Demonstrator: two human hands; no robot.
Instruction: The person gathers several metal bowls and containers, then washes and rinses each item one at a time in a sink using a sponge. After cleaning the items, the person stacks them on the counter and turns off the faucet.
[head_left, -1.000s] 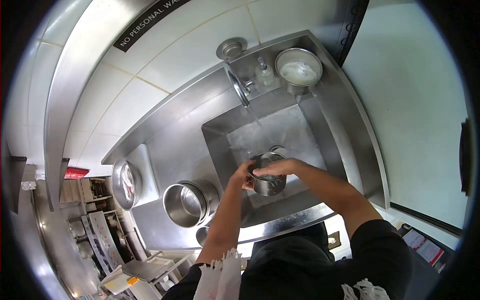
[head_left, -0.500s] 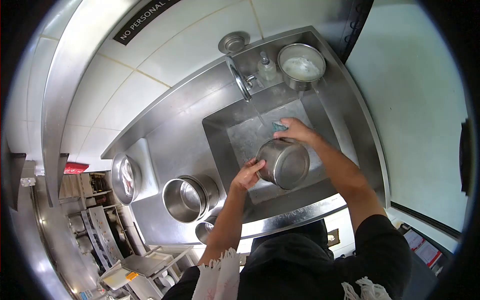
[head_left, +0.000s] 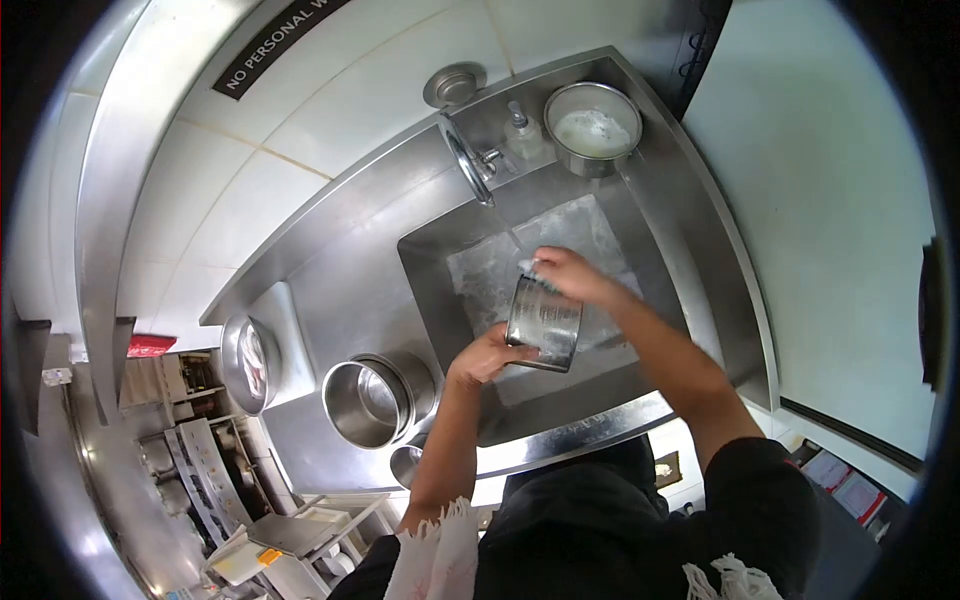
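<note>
Over the sink, my left hand grips a steel pot by its near left edge. The pot is tilted on its side, and I cannot make out its inside. My right hand is closed around a sponge, only a bit of which shows past the fingers. Sponge and fingers are at the pot's far edge. A thin stream of water falls from the faucet just beyond the right hand.
On the sink's back ledge stand a soap pump bottle and a steel pot of foamy liquid. To the left are stacked steel pots, a smaller pot, a steel bowl and a white board.
The pot has been turned, so its side faces up instead of its base. My right hand and the sponge have shifted left onto the pot's far edge.
</note>
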